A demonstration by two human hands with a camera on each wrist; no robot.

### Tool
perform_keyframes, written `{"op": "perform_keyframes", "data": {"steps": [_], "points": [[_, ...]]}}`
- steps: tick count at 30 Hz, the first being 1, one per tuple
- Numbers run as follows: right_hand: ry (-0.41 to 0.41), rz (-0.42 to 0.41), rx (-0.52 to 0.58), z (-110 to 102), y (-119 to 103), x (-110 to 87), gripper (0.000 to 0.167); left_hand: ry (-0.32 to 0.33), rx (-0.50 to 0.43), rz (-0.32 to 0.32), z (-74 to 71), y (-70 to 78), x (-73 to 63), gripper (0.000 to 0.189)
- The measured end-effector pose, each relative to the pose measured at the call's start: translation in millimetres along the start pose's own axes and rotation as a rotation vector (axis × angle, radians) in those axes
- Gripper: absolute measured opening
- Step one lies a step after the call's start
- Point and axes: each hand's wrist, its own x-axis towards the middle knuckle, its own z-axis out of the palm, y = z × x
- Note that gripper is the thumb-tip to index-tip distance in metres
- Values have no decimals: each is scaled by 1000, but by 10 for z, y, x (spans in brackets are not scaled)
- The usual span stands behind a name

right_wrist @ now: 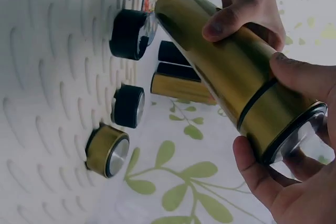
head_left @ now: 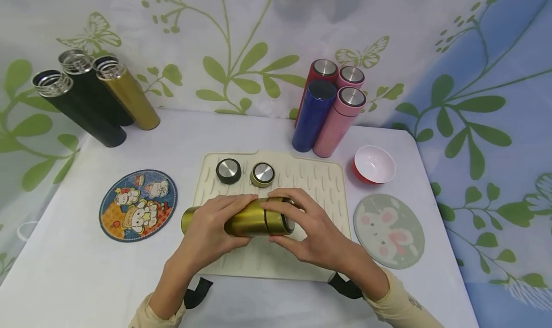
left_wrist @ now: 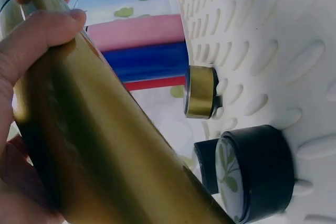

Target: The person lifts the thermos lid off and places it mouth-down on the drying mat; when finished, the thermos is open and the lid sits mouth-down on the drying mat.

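A gold thermos bottle [head_left: 246, 222] lies sideways in the air above the cream ridged mat [head_left: 319, 179]. My left hand [head_left: 211, 225] grips its body, thumb and fingers wrapped around it. At the other end my right hand [head_left: 312, 227] holds the bottle's gold lid [right_wrist: 273, 119], fingertips and thumb on opposite sides. The lid is on the bottle, with a dark ring at the seam. A black lid [head_left: 228, 171] and a gold lid [head_left: 262, 174] sit on the mat; the right wrist view also has another black lid [right_wrist: 128, 34], hidden in the head view.
Two black bottles [head_left: 79, 102] and a gold bottle [head_left: 131, 98] stand lidless at the back left. Lidded red, blue [head_left: 314, 117] and pink bottles [head_left: 338, 126] stand at the back. A bowl [head_left: 374, 165], a bunny coaster [head_left: 389, 231] and a cartoon coaster [head_left: 138, 205] lie beside the mat.
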Motion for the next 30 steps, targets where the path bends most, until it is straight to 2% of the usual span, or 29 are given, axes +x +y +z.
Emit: {"op": "perform_keyframes", "data": {"steps": [2, 5, 9, 11, 13, 14, 16, 20, 22, 24, 26, 30], "points": [[18, 70, 44, 13, 12, -14, 74, 10, 37, 10, -12, 12, 0, 89], [5, 254, 117, 11, 22, -55, 73, 21, 104, 38, -17, 37, 21, 90], [-84, 525, 230, 10, 38, -79, 47, 23, 180, 69, 4, 48, 33, 88], [-115, 607, 290, 13, 40, -75, 38, 17, 201, 76, 20, 45, 25, 86], [-128, 629, 304, 8, 42, -72, 34, 12, 209, 75, 32, 40, 10, 86], [-130, 613, 297, 2, 43, -73, 36, 10, 209, 72, 37, 37, 3, 86], [-124, 531, 267, -11, 46, -78, 41, 2, 209, 62, 38, 28, -11, 86], [-79, 330, 177, -11, 41, -83, 61, -4, 198, 42, 28, 10, -36, 87], [-60, 299, 160, -2, 36, -83, 71, -2, 191, 36, 18, 5, -41, 88], [-60, 336, 161, 3, 31, -85, 79, 1, 187, 33, 8, 5, -38, 88], [-75, 419, 174, 5, 29, -85, 80, 4, 185, 31, 2, 6, -33, 89], [-114, 588, 237, 9, 21, -68, 59, -1, 182, 31, 8, 13, -34, 89]]}}
